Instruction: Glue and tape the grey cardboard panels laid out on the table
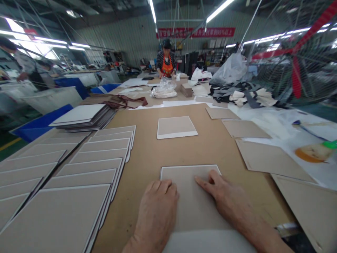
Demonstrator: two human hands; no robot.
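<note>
A beige panel with a pale border [193, 207] lies before me on the brown work surface, with a whitish strip across its near end. Along its left side rests my left hand [159, 207], its fingers bent and together; the hand hides its own fingertips. My right hand [221, 193] touches the panel near its far right corner, one digit stretched out across the face and the others bent by the right edge. Farther out lies another beige panel with a white border [176, 127]. Overlapping rows of similar bordered panels [60, 207] spread on the left.
Plain beige boards [273, 160] line the right side. A stack of panels [79, 117] stands at the back left. At the right are a brush [312, 130], a green-capped bottle [313, 153] and a large fan [296, 52]. A co-worker in an orange apron [167, 66] stands beyond the table.
</note>
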